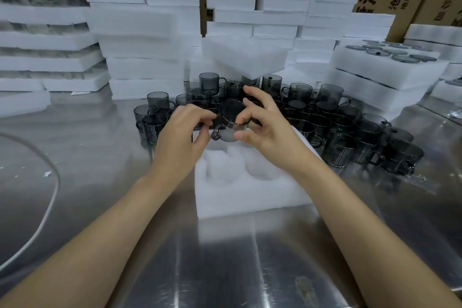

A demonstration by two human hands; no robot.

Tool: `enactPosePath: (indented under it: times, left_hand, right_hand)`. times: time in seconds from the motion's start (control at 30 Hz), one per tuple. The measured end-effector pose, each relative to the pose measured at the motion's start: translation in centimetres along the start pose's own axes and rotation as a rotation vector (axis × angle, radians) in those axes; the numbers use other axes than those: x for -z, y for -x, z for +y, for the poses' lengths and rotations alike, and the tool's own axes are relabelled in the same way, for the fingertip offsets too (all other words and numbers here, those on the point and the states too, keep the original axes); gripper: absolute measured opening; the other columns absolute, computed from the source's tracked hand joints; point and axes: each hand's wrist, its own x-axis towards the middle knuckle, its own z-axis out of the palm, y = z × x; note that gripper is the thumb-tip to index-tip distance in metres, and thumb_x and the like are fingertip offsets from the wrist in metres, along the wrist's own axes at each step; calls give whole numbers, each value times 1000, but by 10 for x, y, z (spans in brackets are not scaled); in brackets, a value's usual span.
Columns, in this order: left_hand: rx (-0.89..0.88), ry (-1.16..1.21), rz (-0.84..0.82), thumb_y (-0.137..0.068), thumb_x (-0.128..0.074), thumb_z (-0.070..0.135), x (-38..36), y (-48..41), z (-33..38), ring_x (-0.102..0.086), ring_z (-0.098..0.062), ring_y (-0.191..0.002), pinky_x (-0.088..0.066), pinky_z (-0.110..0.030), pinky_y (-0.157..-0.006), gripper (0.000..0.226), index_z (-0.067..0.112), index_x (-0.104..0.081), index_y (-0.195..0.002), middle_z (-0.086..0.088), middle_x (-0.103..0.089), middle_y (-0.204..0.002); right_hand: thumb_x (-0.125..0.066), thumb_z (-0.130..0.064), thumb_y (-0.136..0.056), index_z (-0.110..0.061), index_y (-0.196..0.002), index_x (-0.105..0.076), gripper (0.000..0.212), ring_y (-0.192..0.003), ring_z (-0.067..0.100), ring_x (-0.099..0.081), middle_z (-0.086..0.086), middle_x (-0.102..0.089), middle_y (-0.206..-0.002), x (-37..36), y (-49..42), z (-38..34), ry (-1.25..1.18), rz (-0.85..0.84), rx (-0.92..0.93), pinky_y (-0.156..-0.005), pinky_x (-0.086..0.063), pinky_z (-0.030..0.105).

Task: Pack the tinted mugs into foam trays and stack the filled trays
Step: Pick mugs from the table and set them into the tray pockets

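Foam tray (pixel 250 197) on the near steel surface (pixel 225 270) showed only empty pockets where visible, so filling it had apparently barely begun. A crowd of loose mugs (pixel 350 132) waited just beyond it and to the right. At the far right a stack of filled trays (pixel 375 82) already stood. One tinted mug (pixel 231 117) hung tilted above the tray's far edge, held between both hands. The left hand (pixel 180 135) pinched its left side near the handle. The right hand (pixel 267 130) curled its fingers (pixel 252 97) round the right wall, thumb near the base.
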Motion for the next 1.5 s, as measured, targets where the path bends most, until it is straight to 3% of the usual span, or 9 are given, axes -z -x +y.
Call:
enactPosePath:
  times: [0.17,0.43,0.57,0.73,0.93,1.13,1.23,1.37,1.5]
  left_hand:
    - [-138,-34,25,-84,-63,8,2,1,-3,-49,-5,-91,-35,-9,-76,8,12,-62,-91,4,-53,-101]
    - [-95,82,-164,-87,-63,35,10,0,-6,-47,-8,-127,-35,-20,-107,39,13,-62,-120,5,-50,-136]
    - [-36,124,-165,-81,-70,32,14,-1,-6,-49,3,-113,-37,-8,-89,41,18,-59,-119,10,-53,-124]
    - [145,175,-322,-78,-77,29,16,-3,-7,-48,6,-108,-35,-5,-86,67,32,-47,-138,17,-49,-116]
    - [213,143,-456,-91,-62,28,19,-4,-7,-49,0,-90,-36,-9,-71,42,22,-59,-133,17,-46,-102]
    - [156,59,-517,-95,-58,17,16,-8,0,-40,-14,-92,-33,-25,-85,46,29,-50,-139,10,-38,-88]
    - [180,48,-526,-95,-57,19,16,-7,-1,-40,-17,-98,-35,-30,-95,43,29,-52,-137,10,-37,-91]
    - [234,92,-503,-96,-56,21,16,-3,1,-40,-12,-99,-33,-31,-100,41,30,-52,-136,14,-37,-92]
    - [269,106,-503,-97,-55,21,16,-3,4,-41,-13,-106,-32,-33,-106,41,30,-52,-136,13,-39,-96]
  right_hand:
    - [-66,5,-85,-25,-87,-63,30,-113,0,-45,-3,-36,-120,-1,-2,0,83,36,17,-97,-43,14]
    - [-56,7,-91,-25,-122,-52,45,-121,4,-54,-9,-57,-127,-3,-3,1,88,-40,-6,-96,-46,18]
    - [-59,-4,-92,-36,-121,-50,44,-113,3,-58,-8,-56,-125,-4,-1,-2,37,-14,-48,-88,-50,19]
    - [-69,-8,-86,-14,-109,-67,23,-110,9,-58,-6,-57,-115,-6,-1,-2,142,-72,-67,-88,-52,24]
    - [-69,-10,-86,-22,-119,-64,36,-112,-3,-54,-14,-63,-117,-7,-1,-1,312,-138,-77,-94,-43,14]
    - [-63,-7,-86,-27,-122,-62,41,-107,-4,-58,-9,-70,-107,-7,-1,-2,391,-188,-77,-98,-39,18]
    - [-61,1,-84,-20,-115,-67,39,-95,-6,-62,-6,-71,-103,-1,-1,-2,334,-2,-36,-86,-41,8]
    - [-49,1,-82,-21,-105,-72,38,-95,14,-65,-7,-71,-100,42,1,2,602,457,-128,-85,-52,35]
    - [-45,4,-80,-23,-108,-70,47,-109,22,-59,-5,-70,-106,78,17,13,847,413,-425,-89,-50,40]
